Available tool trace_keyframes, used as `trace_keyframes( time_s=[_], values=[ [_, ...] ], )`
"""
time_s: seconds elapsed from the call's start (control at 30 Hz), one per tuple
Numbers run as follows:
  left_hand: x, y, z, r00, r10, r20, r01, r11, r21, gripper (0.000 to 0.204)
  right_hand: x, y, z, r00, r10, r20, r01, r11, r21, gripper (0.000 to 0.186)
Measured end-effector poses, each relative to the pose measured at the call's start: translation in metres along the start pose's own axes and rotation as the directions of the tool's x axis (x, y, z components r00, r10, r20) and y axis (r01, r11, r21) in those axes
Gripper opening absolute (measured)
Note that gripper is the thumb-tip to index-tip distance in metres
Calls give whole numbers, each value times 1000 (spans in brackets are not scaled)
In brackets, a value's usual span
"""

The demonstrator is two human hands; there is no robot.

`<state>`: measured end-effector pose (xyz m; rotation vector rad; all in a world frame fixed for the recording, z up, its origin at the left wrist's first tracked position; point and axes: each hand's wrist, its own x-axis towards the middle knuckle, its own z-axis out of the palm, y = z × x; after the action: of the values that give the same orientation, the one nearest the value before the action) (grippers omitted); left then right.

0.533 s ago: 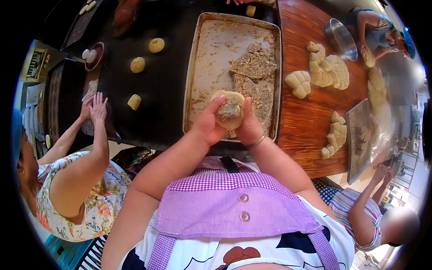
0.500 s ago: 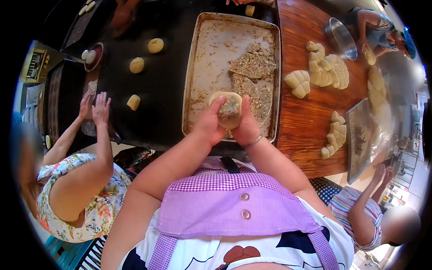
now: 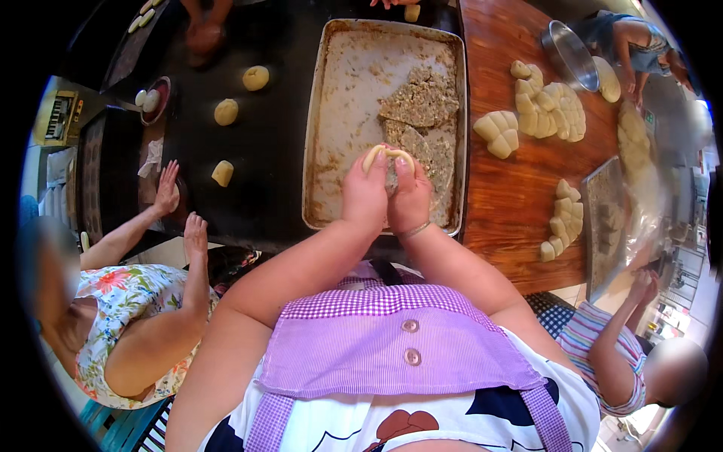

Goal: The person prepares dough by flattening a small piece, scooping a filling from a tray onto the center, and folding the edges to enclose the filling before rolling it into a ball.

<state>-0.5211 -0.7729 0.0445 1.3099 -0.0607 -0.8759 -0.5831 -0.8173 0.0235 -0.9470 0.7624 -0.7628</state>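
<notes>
My left hand [image 3: 364, 192] and my right hand [image 3: 410, 193] pinch a pale dough round [image 3: 388, 154], folding its top edge around the speckled filling between them. Both hands are over a large metal tray [image 3: 346, 68] with browned residue on its base. Slabs of grainy, greyish filling [image 3: 418, 98] lie along the tray's right half, partly hidden behind my hands.
Three dough pieces [image 3: 226, 111] sit on the dark counter at left. Several scored dough lumps [image 3: 551, 110], a steel bowl [image 3: 570, 57] and another tray [image 3: 602, 218] are on the wooden table [image 3: 501, 248]. Co-workers work at left [image 3: 151, 331], lower right [image 3: 610, 346] and upper right [image 3: 633, 41].
My hands have closed together, folding the dough over the filling that showed on top earlier. The left co-worker's hands have separated and moved down slightly.
</notes>
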Motion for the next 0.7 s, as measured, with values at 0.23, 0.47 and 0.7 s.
trace_keyframes(
  time_s=[0.23,0.47,0.7],
  values=[
    [7,18,-18,956,-34,292,167,880,-445,41,0,-31,10,984,103,143,-127,977,171,56],
    [-1,2,-4,994,108,-7,-109,993,-53,25,18,-22,-5,959,207,193,-181,973,-142,37],
    [8,33,-3,989,27,147,-18,998,-62,58,24,-8,0,972,236,17,-232,933,275,33]
  ],
)
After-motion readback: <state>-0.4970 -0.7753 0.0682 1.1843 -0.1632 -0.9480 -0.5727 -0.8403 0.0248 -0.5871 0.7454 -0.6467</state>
